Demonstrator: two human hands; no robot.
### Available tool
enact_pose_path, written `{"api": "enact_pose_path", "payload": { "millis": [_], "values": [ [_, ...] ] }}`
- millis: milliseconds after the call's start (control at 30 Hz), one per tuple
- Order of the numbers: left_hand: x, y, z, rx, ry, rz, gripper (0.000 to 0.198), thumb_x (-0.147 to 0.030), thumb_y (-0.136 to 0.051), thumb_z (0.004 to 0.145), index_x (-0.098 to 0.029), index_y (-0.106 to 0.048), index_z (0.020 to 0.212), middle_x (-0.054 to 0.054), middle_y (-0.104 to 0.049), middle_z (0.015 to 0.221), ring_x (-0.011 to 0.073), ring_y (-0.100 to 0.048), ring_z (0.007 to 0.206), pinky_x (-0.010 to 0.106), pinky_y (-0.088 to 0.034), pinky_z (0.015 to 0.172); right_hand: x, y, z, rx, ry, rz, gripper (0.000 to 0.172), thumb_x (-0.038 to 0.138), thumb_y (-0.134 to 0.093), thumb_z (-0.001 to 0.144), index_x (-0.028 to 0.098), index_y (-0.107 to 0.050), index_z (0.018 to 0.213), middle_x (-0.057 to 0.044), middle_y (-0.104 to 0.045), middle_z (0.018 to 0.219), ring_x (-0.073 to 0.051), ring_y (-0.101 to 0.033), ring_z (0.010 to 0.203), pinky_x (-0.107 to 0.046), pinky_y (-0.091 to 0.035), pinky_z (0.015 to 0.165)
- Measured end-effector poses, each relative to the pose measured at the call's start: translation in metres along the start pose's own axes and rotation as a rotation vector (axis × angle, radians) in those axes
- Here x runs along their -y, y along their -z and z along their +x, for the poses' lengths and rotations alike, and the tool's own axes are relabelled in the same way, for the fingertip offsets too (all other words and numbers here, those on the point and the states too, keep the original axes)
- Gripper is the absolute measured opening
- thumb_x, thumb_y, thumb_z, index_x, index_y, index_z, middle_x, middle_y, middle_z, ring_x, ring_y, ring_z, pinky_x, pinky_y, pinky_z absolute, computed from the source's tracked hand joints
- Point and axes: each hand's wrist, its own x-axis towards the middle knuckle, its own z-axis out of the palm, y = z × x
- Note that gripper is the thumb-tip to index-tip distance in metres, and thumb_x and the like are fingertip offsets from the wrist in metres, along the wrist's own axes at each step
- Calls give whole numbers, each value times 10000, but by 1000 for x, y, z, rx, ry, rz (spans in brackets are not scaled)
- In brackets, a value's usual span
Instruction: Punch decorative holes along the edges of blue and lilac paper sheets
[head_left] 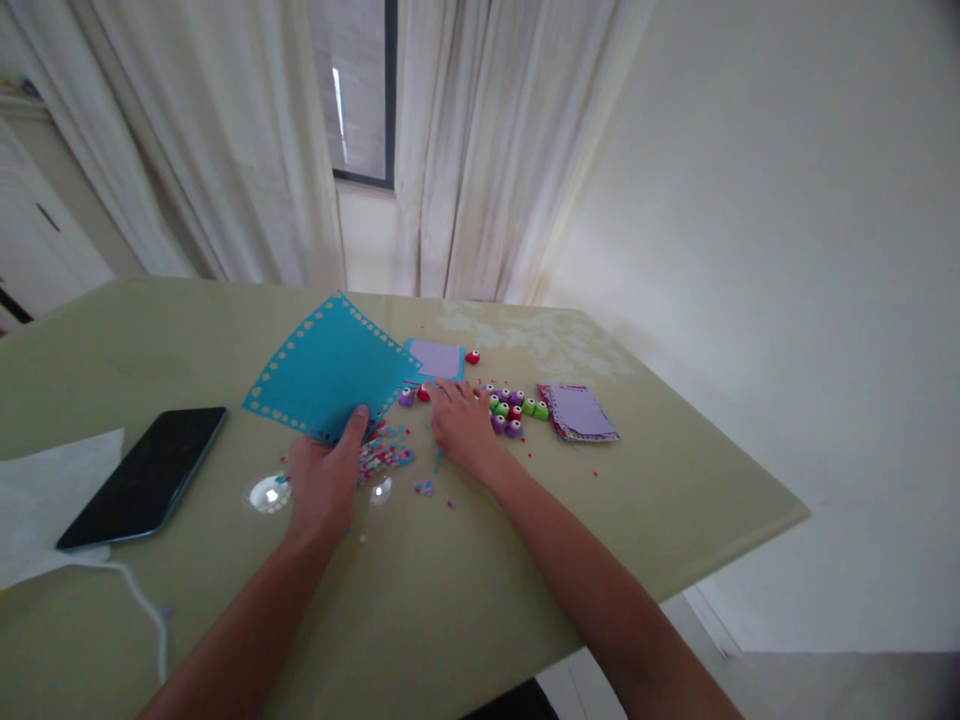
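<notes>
Olive tabletop (525,560): left hand (324,478) pinches the blue sheet (330,368) at its near edge, thumb on top; right hand (463,425) lies open just right of the sheet, fingertips touching small coloured punches (514,408); a phone (146,475) lies left of it

Your surface (525,560) is a glossy olive top. At its near left you have a white tissue (45,500), a black phone (146,475) partly on it, and a white cord (146,605). In the middle lies a blue sheet (330,365) with punched edges, and loose confetti (386,458) just near of it. Farther off sit a lilac square (437,358) and a red punch (472,356). To the right lie a cluster of small punches (514,408) and a paper stack (579,412).
</notes>
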Motion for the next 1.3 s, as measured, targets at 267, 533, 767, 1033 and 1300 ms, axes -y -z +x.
{"api": "enact_pose_path", "payload": {
  "millis": [267,533,767,1033,1300],
  "values": [
    [-10,-3,-6,50,8,43,351,-536,-763,785,-191,-802,834,81,-839,831,302,-776,773,388,-606,702,-3,-5,26,114,58,-74,322,119,-460,1069,179,-702,1273,-155,-736,1276,-313,-617,1241,-473,-459,1070],
    [-4,-4,-12,116,-56,99,421,-594,-762,799,-193,-819,914,100,-859,964,338,-790,901,436,-613,823,-28,14,-36,-232,-118,690,245,386,-634,1044,224,-693,1219,-120,-728,1216,-290,-686,1163,-474,-524,1072],
    [-12,-4,-18,162,-110,104,387,-551,-765,813,-207,-815,985,85,-860,1017,316,-789,913,422,-623,855,-15,12,-40,-169,-419,1643,438,532,-889,803,241,-633,1008,-46,-784,1051,-212,-772,921,-361,-614,850],
    [-3,-3,-21,208,-83,124,363,-576,-786,817,-222,-821,892,84,-859,952,336,-786,896,432,-620,854,-5,17,-40,-95,-486,1748,404,425,-979,677,223,-744,938,15,-733,875,-142,-699,804,-288,-546,812],
    [-5,-4,-20,237,-151,187,382,-578,-760,833,-224,-832,957,85,-862,1037,344,-789,944,441,-604,899,-3,23,-40,-118,-441,1700,349,412,-968,663,228,-729,839,20,-671,816,-138,-595,740,-283,-480,725]
  ]
}}
